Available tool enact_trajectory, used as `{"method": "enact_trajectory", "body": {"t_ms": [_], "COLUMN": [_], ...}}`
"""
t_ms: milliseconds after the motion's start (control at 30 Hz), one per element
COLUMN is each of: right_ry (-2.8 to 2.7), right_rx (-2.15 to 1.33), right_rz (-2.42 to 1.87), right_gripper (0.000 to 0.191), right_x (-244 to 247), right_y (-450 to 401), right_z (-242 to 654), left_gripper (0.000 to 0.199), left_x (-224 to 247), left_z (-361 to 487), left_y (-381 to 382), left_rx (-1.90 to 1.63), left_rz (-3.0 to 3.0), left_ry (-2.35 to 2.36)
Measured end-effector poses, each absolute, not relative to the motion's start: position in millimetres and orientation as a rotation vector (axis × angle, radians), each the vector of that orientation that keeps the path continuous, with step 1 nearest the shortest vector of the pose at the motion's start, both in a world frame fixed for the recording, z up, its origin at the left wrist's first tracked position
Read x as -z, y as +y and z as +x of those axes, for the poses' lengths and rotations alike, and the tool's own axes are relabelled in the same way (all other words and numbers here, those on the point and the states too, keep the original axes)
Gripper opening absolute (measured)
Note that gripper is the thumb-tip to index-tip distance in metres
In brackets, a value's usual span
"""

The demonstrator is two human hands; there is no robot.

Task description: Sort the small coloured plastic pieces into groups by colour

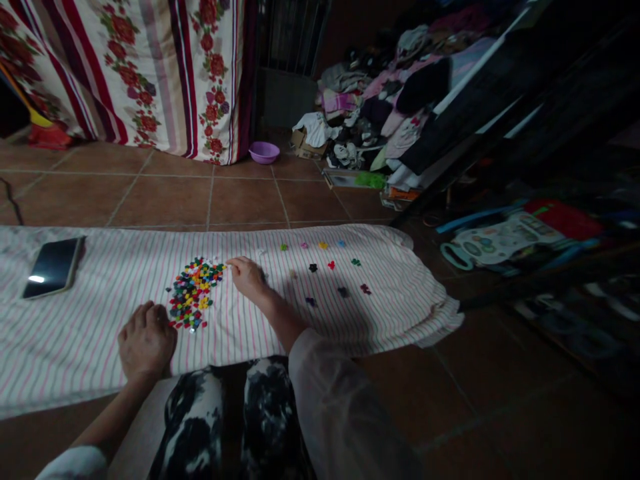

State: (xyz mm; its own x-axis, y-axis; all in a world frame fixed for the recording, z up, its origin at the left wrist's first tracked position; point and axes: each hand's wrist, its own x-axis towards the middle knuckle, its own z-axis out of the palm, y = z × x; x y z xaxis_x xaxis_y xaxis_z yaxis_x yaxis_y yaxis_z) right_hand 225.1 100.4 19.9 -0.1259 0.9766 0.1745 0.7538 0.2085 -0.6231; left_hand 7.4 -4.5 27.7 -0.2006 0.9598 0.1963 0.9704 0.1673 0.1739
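A pile of small multicoloured pieces (195, 290) lies on the striped cloth (250, 327). My right hand (246, 275) is at the pile's upper right edge, thumb and fingertips pinched together; what they hold, if anything, is too small to name. Resting on the cloth at the pile's lower left is my left hand (147, 338), its fingers curled and close together, their tips partly hidden. To the right, small groups sorted by colour are spread out, among them yellow pieces (323, 245), red pieces (331, 265), black pieces (313, 267) and green pieces (356, 262).
A dark-screened phone (53, 267) lies at the cloth's left. Beyond the table are a purple basin (264, 153), a floral curtain (145, 73) and a heap of clothes (380, 100). A dark metal bar slants down past the table's right end.
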Motion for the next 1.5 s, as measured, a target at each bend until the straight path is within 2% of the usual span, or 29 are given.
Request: {"method": "enact_trajectory", "body": {"t_ms": [500, 1167, 1500], "right_ry": [-1.952, -1.903, -1.885], "right_rx": [-0.45, -0.379, -0.462], "right_rz": [-1.926, -2.004, -1.949], "right_gripper": [0.027, 0.02, 0.018], "right_x": [-17.8, -14.6, -21.9], "right_y": [102.7, 98.8, 100.0], "right_z": [193.7, 187.7, 196.8], "left_gripper": [0.039, 0.038, 0.04], "left_x": [-33.0, -34.8, -40.1], "left_z": [9.3, 12.2, 13.6], "left_y": [-5.0, -4.6, -6.0], "left_rx": [0.388, 0.445, 0.434], "left_rz": [-1.968, -1.947, -1.968], "left_ry": [-2.404, -2.43, -2.466]}}
